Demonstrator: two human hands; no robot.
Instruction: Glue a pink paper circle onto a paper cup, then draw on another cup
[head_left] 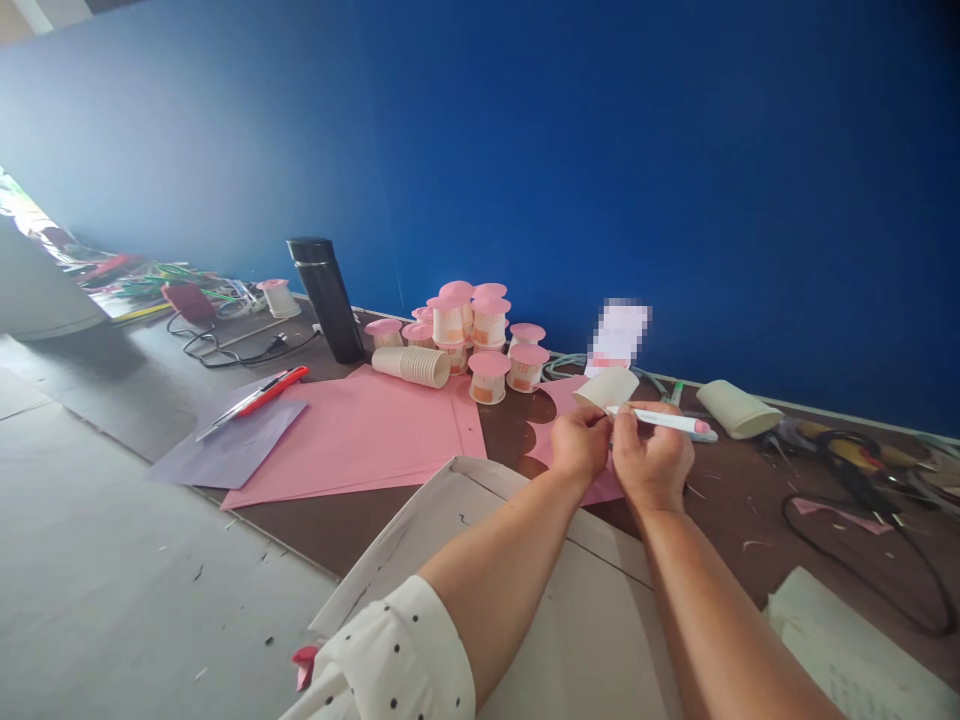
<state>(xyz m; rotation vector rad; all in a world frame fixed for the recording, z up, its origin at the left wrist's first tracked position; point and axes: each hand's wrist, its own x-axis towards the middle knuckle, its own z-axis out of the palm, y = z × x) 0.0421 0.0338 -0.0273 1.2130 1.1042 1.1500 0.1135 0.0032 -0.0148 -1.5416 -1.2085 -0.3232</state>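
A white paper cup (609, 385) lies tilted just beyond my fingers. My left hand (581, 446) is closed at its near edge, and the exact grip is partly hidden. In my right hand (651, 460) is a white marker pen (667, 418) with a pink end, its tip pointing left towards the cup and my left fingers. Beneath both hands is a pink sheet (556, 440) with rounded cut-outs along its left side. Beyond it to the left stand several paper cups (489, 378) with pink round tops and orange markings, some stacked.
A nested stack of plain cups (412, 366) lies beside a black flask (326, 300). Pink sheets (360, 430) and a red utility knife (259, 398) on purple paper are at left. Another cup (739, 408) and black cables (855, 475) lie right. A blue wall (525, 150) rises behind.
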